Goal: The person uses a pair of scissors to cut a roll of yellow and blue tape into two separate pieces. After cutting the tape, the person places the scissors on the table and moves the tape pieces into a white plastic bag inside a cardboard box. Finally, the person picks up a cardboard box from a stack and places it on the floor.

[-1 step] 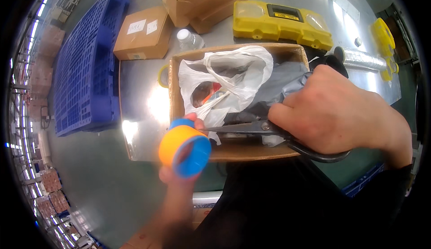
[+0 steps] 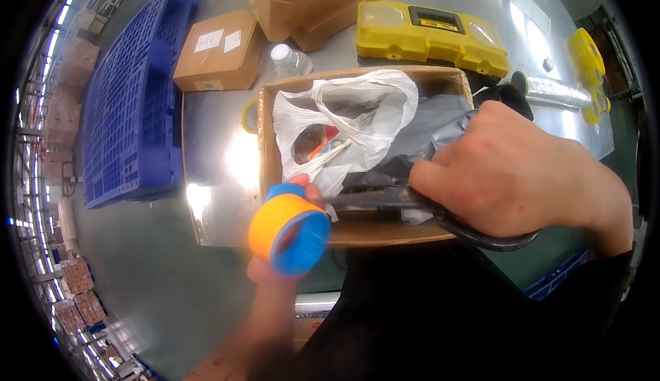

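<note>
My left hand [image 2: 275, 286] is closed around an orange roll [image 2: 278, 221] with a blue inner ring, which looks like a roll of tape. A blue band shows at its far side, by my fingertips. My right hand [image 2: 505, 171] grips dark metal scissors [image 2: 388, 197] by the handles. Their blades point left over the box's near side, and the tips reach my left fingertips; whether the blades are apart I cannot tell. Beneath both lies an uncovered cardboard box [image 2: 268, 123]. Inside are a white plastic bag [image 2: 375, 130], with something red and orange showing through it, and grey plastic wrapping [image 2: 430, 123].
A yellow toolbox [image 2: 385, 34] stands behind the box. Brown cartons [image 2: 223, 51] and a clear bottle [image 2: 292, 61] sit at the back left. A silvery roll [image 2: 557, 91] and yellow tape rolls [image 2: 588, 54] lie at the right. A blue pallet [image 2: 130, 99] stands left of the metal table.
My left hand and the roll have shifted slightly right and down. The scissors look blurrier, with their tips a little further right. My right hand has barely moved.
</note>
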A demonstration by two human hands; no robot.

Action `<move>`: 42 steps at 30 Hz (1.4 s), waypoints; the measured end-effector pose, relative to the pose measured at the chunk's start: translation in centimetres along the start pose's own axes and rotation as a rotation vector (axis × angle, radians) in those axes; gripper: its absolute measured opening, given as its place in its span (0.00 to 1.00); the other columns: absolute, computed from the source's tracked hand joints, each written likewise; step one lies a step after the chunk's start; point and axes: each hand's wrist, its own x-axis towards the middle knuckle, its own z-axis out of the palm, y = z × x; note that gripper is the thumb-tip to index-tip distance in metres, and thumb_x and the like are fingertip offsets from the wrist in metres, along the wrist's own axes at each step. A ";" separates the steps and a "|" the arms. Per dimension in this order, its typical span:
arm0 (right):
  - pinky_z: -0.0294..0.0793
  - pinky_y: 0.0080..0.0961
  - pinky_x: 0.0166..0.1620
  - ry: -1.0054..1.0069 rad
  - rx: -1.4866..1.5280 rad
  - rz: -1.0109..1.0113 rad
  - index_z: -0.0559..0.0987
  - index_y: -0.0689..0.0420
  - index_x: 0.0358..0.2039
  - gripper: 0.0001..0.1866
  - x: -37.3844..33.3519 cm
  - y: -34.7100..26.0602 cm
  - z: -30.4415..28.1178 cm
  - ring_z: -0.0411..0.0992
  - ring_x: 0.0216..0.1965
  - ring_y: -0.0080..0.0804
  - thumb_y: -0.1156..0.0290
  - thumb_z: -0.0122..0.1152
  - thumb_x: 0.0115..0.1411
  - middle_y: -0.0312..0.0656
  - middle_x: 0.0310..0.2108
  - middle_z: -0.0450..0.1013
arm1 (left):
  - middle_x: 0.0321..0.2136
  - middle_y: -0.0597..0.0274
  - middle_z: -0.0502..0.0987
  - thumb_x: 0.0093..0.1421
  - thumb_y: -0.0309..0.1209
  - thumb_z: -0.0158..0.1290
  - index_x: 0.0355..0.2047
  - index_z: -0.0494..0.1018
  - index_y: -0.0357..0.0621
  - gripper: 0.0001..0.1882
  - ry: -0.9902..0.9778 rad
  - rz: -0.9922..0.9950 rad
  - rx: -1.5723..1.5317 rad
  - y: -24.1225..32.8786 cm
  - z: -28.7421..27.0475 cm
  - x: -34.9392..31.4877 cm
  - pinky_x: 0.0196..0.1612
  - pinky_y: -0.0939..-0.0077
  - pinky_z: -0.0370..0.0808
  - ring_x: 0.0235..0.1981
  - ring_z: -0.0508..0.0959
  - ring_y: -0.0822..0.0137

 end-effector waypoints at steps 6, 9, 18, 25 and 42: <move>0.65 0.31 0.23 -0.035 0.065 0.044 0.70 0.56 0.25 0.07 -0.5 -0.2 0.0 0.70 0.18 0.39 0.68 0.57 0.53 0.38 0.16 0.68 | 0.51 0.55 0.62 0.45 0.65 0.60 0.66 0.50 0.35 0.61 -0.024 0.049 -0.288 -0.4 1.9 0.3 0.47 0.73 0.68 0.42 0.68 0.63; 0.65 0.30 0.23 -0.060 0.094 0.020 0.71 0.56 0.26 0.08 -0.4 -0.3 0.6 0.70 0.18 0.38 0.67 0.58 0.54 0.37 0.17 0.69 | 0.49 0.57 0.62 0.42 0.66 0.62 0.65 0.50 0.35 0.62 -0.056 0.081 -0.302 -0.8 2.3 0.3 0.46 0.74 0.68 0.42 0.67 0.64; 0.66 0.31 0.20 -0.136 0.088 -0.030 0.70 0.57 0.26 0.13 -0.8 -0.5 0.6 0.73 0.19 0.39 0.63 0.62 0.52 0.37 0.17 0.70 | 0.45 0.56 0.67 0.41 0.56 0.63 0.62 0.58 0.39 0.53 0.003 0.055 -0.068 -0.6 1.8 -0.3 0.47 0.70 0.67 0.42 0.69 0.62; 0.70 0.35 0.19 0.014 0.232 -0.074 0.70 0.64 0.25 0.09 -0.5 -1.0 3.7 0.73 0.15 0.45 0.71 0.54 0.53 0.42 0.12 0.68 | 0.46 0.57 0.68 0.43 0.53 0.63 0.62 0.58 0.40 0.50 0.205 0.118 0.039 -1.2 5.1 -0.3 0.50 0.71 0.67 0.45 0.69 0.62; 0.69 0.34 0.25 -0.113 0.103 0.033 0.70 0.57 0.26 0.11 -0.9 0.1 1.8 0.74 0.21 0.42 0.64 0.60 0.52 0.39 0.18 0.71 | 0.56 0.49 0.65 0.41 0.60 0.66 0.66 0.50 0.32 0.63 0.032 0.035 0.025 -0.5 1.8 -0.8 0.57 0.73 0.66 0.56 0.67 0.59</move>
